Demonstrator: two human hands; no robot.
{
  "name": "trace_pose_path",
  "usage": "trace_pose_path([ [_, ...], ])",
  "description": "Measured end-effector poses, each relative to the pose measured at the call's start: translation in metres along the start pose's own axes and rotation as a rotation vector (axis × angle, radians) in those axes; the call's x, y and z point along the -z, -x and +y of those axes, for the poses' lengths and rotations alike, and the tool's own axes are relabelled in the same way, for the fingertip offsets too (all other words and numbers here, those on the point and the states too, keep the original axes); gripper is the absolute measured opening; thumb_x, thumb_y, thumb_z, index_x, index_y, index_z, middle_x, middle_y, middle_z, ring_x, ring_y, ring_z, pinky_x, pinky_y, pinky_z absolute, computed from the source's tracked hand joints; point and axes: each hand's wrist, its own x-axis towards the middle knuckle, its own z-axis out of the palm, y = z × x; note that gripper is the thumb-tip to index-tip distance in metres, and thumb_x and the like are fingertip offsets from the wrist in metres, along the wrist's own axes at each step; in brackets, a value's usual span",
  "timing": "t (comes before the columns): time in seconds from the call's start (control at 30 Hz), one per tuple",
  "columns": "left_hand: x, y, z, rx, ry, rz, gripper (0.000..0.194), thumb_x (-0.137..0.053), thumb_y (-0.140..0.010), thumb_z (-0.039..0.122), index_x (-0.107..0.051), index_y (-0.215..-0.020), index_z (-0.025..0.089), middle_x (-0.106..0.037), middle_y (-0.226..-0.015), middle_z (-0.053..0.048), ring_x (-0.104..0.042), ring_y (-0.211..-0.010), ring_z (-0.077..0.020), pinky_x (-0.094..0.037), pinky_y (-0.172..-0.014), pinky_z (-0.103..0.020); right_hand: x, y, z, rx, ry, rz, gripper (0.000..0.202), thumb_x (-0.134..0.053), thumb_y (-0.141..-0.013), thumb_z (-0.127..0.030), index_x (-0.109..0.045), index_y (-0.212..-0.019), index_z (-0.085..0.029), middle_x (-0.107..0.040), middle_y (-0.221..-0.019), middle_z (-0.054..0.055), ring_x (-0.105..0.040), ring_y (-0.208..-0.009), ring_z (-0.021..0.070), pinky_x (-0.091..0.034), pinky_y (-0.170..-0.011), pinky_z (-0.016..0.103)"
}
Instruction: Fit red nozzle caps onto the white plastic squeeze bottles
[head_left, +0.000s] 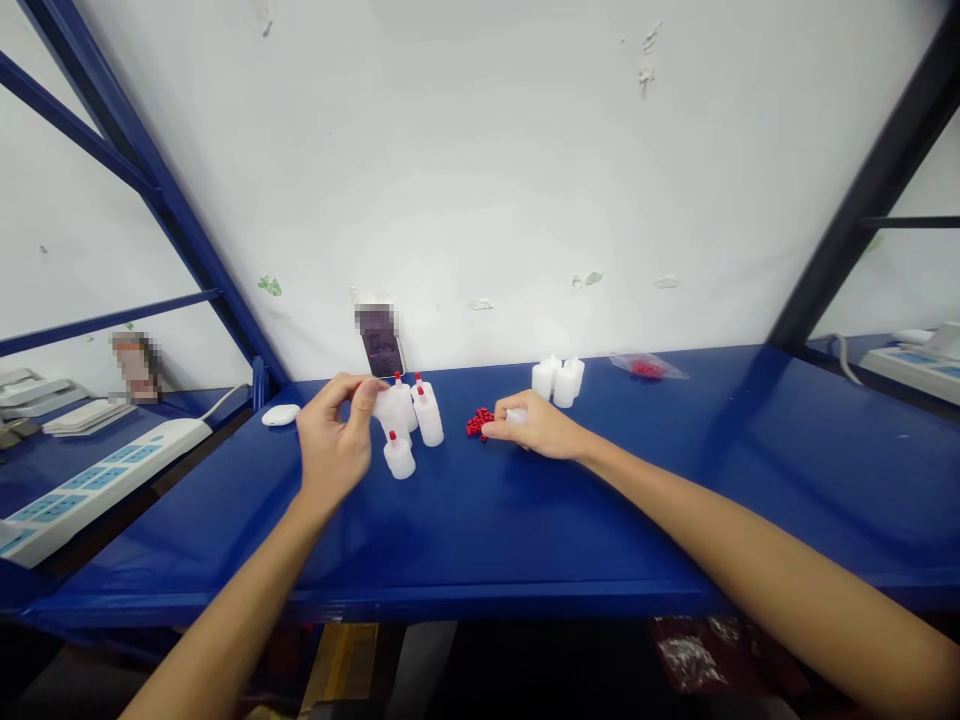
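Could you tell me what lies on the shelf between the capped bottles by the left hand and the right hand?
A small heap of red caps lies there, just left of the right hand's fingertips, clear of the capped bottles; the head view shows it.

L hand (334, 440) grips small white plastic bottle (395, 400) nr back edge of blue shelf (525, 530); R hand (536, 425) touching pile of red caps (478, 422).

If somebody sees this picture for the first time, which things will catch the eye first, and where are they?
First, the two bare hands on the blue shelf: the left hand touches a cluster of small white bottles with red caps, left of centre. The right hand rests at a little heap of red caps in the middle. Behind it stand uncapped white bottles, and a phone leans on the wall.
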Motion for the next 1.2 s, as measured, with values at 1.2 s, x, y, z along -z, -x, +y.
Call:
trace_pose_path([
  [1.2,-0.097,0.023,0.004,-0.345,-0.5,-0.849,0.022,-0.045,-0.093,0.019,-0.066,-0.088,0.013,-0.064,-0.085,-0.01,-0.064,-0.073,-0.0194,-0.05,-0.069,-0.03,0.006,-0.006,0.019,-0.063,-0.269,0.289,0.052,-0.044,-0.089,-0.061,-0.054,-0.061,-0.018,-0.044,-0.039,-0.005,-0.037,-0.03,0.0081,-0.027,-0.032,0.021],
])
